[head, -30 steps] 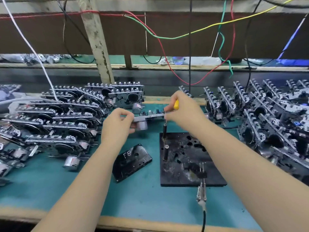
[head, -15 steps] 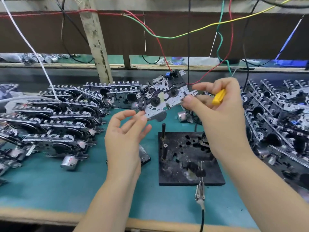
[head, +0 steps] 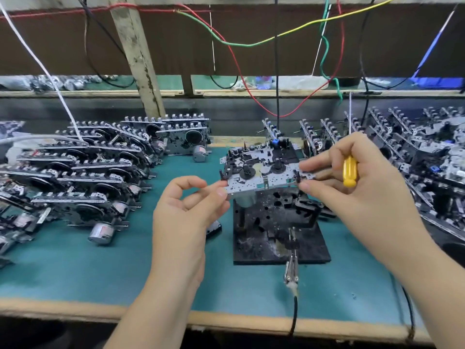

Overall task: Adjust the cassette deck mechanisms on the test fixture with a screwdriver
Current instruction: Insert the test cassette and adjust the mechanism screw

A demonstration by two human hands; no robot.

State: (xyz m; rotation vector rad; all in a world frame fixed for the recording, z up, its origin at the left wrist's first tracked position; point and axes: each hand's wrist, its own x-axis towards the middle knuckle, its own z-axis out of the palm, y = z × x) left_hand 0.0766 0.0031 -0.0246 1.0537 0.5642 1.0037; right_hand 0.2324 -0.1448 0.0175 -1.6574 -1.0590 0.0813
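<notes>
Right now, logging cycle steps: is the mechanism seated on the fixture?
Not seated: both hands hold the mechanism above the black fixture.

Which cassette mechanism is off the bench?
The cassette mechanism held between both hands above the black fixture; the stacked mechanisms left and right all rest on the bench.

A teal counter [head: 75, 273] with a tan front edge carries the work area. A slanted wooden post [head: 137, 59] rises behind it. Red [head: 236, 61], green [head: 324, 46], yellow [head: 327, 20], black [head: 276, 59] and white [head: 37, 61] wires hang overhead. A black cassette [head: 214, 229] lies flat on the counter.
</notes>
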